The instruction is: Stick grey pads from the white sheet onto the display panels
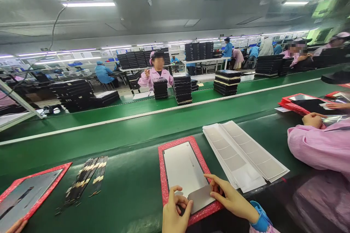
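In the head view a silver-white flat panel (182, 165) with a dark border lies on red bubble wrap (161, 169). Over its near end is a thin grey rectangular sheet (201, 197) with rounded corners. My left hand (176, 209) pinches this sheet at its left corner, thumb and fingers curled. At the sheet's right side, my right hand (228, 194) grips the edge by the thumb, its index finger stretched over the panel's right border. A blue band (259, 214) circles my right wrist. White backing sheets with grey rectangular pieces (240, 153) lie to the right.
Left of the panel lie several dark thin strips (87, 176) and another panel on red wrap (32, 189), touched by someone's hand (19, 225). A co-worker's pink sleeve (319, 145) reaches in at the right. Black stacks (182, 89) stand across the green bench (123, 127).
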The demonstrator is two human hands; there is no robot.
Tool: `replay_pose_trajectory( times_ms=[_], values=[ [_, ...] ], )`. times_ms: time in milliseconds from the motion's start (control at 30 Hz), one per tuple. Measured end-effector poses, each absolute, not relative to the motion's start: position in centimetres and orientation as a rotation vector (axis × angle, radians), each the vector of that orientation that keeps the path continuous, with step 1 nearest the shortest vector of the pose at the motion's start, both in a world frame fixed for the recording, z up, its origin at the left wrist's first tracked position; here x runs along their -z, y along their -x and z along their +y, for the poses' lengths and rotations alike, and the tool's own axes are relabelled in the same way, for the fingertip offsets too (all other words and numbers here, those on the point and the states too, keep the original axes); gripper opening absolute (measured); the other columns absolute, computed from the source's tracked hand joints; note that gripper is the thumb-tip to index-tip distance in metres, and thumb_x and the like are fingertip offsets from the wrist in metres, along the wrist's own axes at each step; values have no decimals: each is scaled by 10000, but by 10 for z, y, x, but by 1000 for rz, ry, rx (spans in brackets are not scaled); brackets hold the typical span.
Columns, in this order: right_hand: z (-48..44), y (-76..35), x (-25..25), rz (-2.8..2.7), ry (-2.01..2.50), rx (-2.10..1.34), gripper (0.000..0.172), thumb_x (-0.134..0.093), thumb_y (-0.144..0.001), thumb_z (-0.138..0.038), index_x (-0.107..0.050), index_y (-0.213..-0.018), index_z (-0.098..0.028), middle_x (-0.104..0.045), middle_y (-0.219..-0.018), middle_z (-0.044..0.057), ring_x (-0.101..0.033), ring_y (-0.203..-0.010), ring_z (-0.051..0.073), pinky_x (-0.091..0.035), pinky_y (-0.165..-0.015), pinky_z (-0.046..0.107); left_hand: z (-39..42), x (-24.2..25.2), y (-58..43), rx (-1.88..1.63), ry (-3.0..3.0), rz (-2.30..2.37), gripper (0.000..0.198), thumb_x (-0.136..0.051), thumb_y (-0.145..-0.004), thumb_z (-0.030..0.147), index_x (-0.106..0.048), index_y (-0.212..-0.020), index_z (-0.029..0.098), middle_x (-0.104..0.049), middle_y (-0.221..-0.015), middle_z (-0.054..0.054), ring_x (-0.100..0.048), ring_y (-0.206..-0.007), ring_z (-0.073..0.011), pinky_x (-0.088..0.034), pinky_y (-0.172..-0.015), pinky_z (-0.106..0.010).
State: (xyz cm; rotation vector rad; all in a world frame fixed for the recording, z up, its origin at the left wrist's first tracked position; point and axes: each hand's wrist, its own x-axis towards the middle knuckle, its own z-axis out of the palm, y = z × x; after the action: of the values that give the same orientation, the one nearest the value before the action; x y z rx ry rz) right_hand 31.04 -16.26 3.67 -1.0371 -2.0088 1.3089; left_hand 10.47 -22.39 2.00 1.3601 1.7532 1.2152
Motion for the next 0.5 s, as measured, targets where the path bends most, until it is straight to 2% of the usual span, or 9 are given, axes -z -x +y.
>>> replay_pose_trajectory(
  times_ms=[300, 500],
  values=[
    [-162, -310, -39, -2011, 1052, -1332, 523, -461, -819, -187, -346, -1320, -287, -525, -881, -19, -491, -722, 104, -410, -664, 226, -224, -22, -104, -1207, -1366, 1757, 403, -613, -686, 430, -391, -959, 233, -605, -534, 66, -535, -486, -130, -334, -471, -224],
    [-161, -311, -36, -2005, 1045, -1335, 519, -460, -818, -199, -348, -1320, -273, -527, -879, -14, -496, -725, 105, -416, -666, 229, -224, -27, -104, -1201, -1327, 1741, 427, -618, -678, 438, -394, -976, 231, -601, -536, 63, -544, -506, -142, -379, -509, -236]
  ],
)
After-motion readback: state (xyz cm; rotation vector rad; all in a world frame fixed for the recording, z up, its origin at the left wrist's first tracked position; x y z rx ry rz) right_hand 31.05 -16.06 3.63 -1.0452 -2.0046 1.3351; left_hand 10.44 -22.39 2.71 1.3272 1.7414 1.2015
